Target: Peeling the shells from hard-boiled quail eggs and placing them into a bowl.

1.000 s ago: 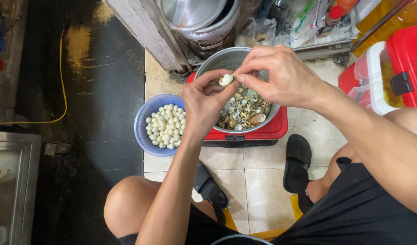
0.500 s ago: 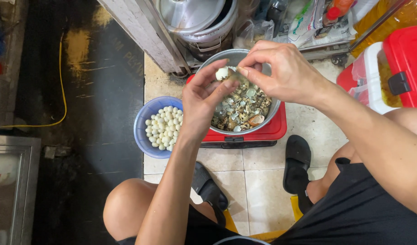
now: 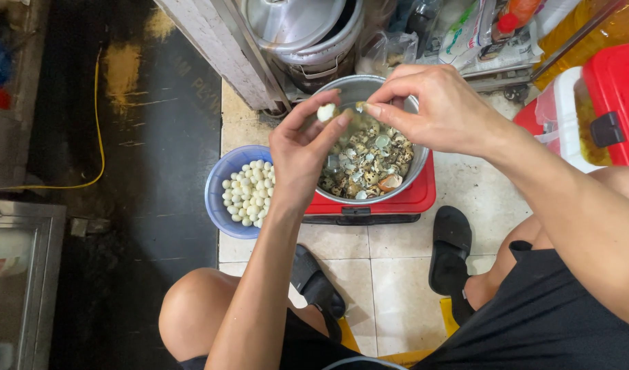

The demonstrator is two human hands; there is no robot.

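Tiled floor; egg (image 3: 326,112) pinched in left hand (image 3: 302,154) fingers, right hand (image 3: 438,109) fingers pinching shell.

- Single view: head cam, worn by a seated person, aimed steeply down and slightly forward.
- Close range: both hands (image 3: 369,130) sit upper-centre, forearms running in from the bottom edge.
- Knees and sandalled feet frame the bottom; tiled floor (image 3: 397,288) fills the middle.
- Top edge reaches the metal bowl (image 3: 359,89) and clutter beyond it.
- No second view, so no overlap.
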